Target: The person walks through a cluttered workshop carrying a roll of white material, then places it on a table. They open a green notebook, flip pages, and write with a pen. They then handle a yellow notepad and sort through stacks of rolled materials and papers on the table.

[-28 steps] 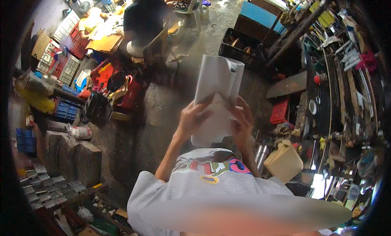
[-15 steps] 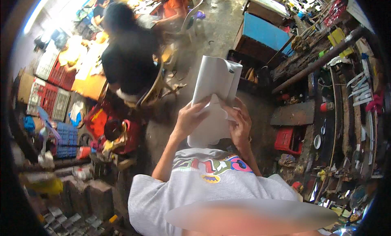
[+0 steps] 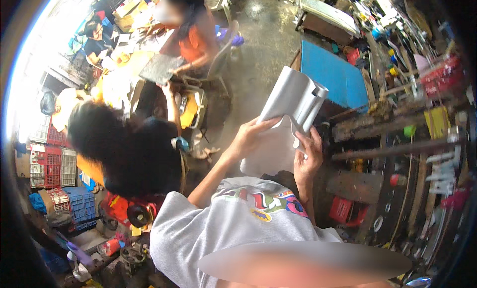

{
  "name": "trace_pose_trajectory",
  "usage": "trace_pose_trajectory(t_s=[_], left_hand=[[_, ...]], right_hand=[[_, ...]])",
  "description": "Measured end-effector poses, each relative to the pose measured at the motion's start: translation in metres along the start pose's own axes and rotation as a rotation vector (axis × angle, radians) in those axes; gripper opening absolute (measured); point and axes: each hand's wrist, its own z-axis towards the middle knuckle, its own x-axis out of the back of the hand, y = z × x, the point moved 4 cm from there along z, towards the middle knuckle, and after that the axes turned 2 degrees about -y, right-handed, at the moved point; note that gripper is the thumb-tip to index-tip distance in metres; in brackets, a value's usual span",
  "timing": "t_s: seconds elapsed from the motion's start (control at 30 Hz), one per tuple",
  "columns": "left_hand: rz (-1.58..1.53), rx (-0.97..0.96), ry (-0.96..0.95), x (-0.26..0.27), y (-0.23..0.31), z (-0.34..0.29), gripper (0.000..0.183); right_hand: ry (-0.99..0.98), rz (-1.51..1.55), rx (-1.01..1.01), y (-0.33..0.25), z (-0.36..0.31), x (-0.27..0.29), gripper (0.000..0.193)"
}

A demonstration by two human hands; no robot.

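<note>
A pale grey, smooth, flexible sheet [image 3: 288, 96], partly rolled and folded over itself, is between my two hands in front of my chest. My left hand [image 3: 250, 137] grips its left edge, the thumb side toward the middle of the sheet. My right hand [image 3: 309, 153] has its fingers bent around the right edge, next to a curled flap. The sheet's lower part hangs down toward my shirt. A small dark mark shows near its upper right corner. Whether it is leather or plastic, I cannot tell.
A blue-topped table [image 3: 333, 74] stands just beyond the sheet. At left a person in black [image 3: 144, 159] sits close by; a person in orange [image 3: 196, 44] touches a dark grey flat board [image 3: 161, 68]. Wooden racks [image 3: 355, 186] run along my right, plastic crates [image 3: 82, 206] at far left.
The view has swung, so the sheet and both hands appear further right. The sheet is tilted more to the right, still in both hands. The seated person in black now reaches an arm toward the board.
</note>
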Motion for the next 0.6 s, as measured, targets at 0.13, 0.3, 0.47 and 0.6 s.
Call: trace_pose_trajectory(t_s=[0.13,0.3,0.47,0.6], left_hand=[[0.055,0.115,0.105,0.051,-0.055,0.098,0.049],[0.033,0.133,0.174,0.094,-0.140,0.221,0.051],[0.010,0.105,0.129,0.128,-0.220,0.363,0.051],[-0.012,0.141,0.028,0.138,-0.266,0.482,0.054]], right_hand=[[-0.027,0.135,0.030,0.039,0.129,-0.063,0.047],[-0.136,0.140,0.079,0.104,0.257,-0.141,0.057],[-0.037,0.155,0.090,0.178,0.390,-0.206,0.032],[0.019,0.033,0.094,0.238,0.489,-0.230,0.027]])
